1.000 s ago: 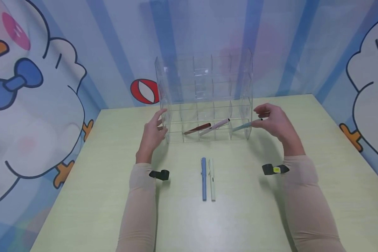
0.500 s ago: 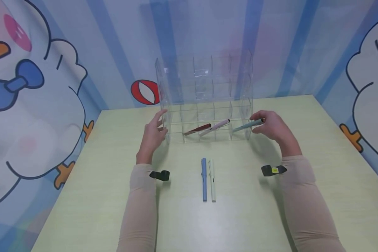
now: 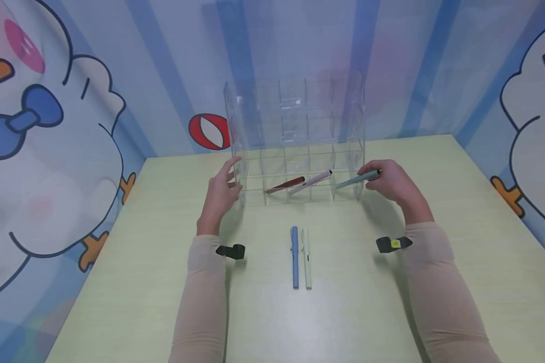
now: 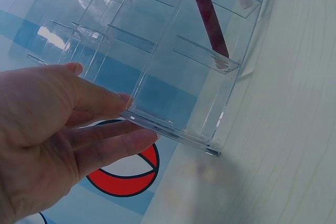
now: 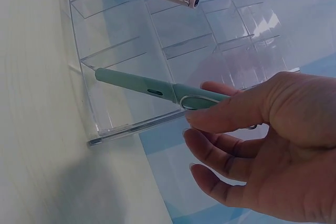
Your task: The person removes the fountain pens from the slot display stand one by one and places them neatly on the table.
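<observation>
My left hand [image 3: 221, 194] holds the left side panel of a clear acrylic rack [image 4: 173, 135], thumb and fingers at the panel's edge. At the opposite side, my right hand [image 3: 392, 184] pinches a teal pen [image 5: 136, 83] by its capped end, between thumb and index finger. The pen slants, its far end inside the bottom right compartment and its cap out over the right panel. A dark red pen [image 3: 285, 185] and a pale pink pen [image 3: 311, 182] lean in other bottom-row compartments.
A blue pen [image 3: 294, 257] and a white pen [image 3: 307, 258] lie side by side on the pale table [image 3: 263, 322] in front of the rack. Behind it hangs a blue striped backdrop [image 3: 295, 40] with cartoon figures.
My right hand has shifted a little left and lower along the teal pen, whose cap now shows in front of the fingers. The left hand stays at the rack.
</observation>
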Tool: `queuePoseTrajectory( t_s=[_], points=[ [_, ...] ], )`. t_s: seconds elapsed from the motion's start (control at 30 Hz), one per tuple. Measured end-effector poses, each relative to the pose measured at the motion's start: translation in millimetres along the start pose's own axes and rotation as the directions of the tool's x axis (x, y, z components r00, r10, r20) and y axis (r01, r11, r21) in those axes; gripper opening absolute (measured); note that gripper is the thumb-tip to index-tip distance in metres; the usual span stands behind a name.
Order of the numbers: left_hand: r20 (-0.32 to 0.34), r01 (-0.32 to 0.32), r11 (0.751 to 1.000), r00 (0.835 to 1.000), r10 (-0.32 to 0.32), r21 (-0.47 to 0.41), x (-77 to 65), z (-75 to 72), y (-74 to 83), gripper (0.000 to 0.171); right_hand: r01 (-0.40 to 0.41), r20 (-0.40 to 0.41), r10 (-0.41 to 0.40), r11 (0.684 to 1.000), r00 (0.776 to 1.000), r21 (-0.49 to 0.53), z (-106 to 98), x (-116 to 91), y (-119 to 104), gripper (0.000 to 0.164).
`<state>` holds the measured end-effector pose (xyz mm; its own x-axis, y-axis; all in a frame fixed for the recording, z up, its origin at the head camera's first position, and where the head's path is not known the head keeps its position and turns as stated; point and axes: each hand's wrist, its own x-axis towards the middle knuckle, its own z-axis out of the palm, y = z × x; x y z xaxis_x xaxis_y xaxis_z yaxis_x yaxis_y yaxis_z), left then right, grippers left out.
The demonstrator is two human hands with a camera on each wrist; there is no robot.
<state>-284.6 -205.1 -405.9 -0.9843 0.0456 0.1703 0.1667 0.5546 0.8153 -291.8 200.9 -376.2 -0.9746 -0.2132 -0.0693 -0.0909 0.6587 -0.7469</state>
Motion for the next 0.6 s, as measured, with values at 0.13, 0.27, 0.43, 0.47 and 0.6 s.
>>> queuePoseTrajectory(
  t_s=[0.13, 0.27, 0.43, 0.47, 0.6],
  points=[
    [-0.002, -0.009, 1.0, 1.0, 0.009, 0.002, 0.6, 0.0, -1.0, 0.074, 0.002, -0.003, -0.002, 1.0, 1.0, -0.001, -0.3, 0.7, -0.2, 0.03],
    [-0.001, -0.009, 1.0, 1.0, 0.009, -0.001, 1.0, 0.3, -1.2, 0.074, 0.002, -0.004, -0.002, 1.0, 1.0, -0.003, -0.4, 0.5, -0.2, 0.028],
    [-0.002, -0.011, 1.0, 1.0, 0.011, 0.0, 1.0, 0.5, -2.1, 0.074, -0.001, -0.004, 0.001, 1.0, 1.0, -0.005, 0.6, 0.2, -1.0, 0.025],
    [-0.001, -0.011, 1.0, 1.0, 0.011, 0.001, 1.0, 0.5, -2.4, 0.073, 0.0, -0.005, 0.0, 1.0, 1.0, -0.006, 0.9, 0.3, -0.9, 0.025],
    [-0.001, -0.011, 1.0, 1.0, 0.011, 0.005, 1.1, 0.2, -2.9, 0.073, 0.0, -0.009, 0.0, 1.0, 1.0, -0.01, 1.5, 0.5, -1.0, 0.025]
  ],
)
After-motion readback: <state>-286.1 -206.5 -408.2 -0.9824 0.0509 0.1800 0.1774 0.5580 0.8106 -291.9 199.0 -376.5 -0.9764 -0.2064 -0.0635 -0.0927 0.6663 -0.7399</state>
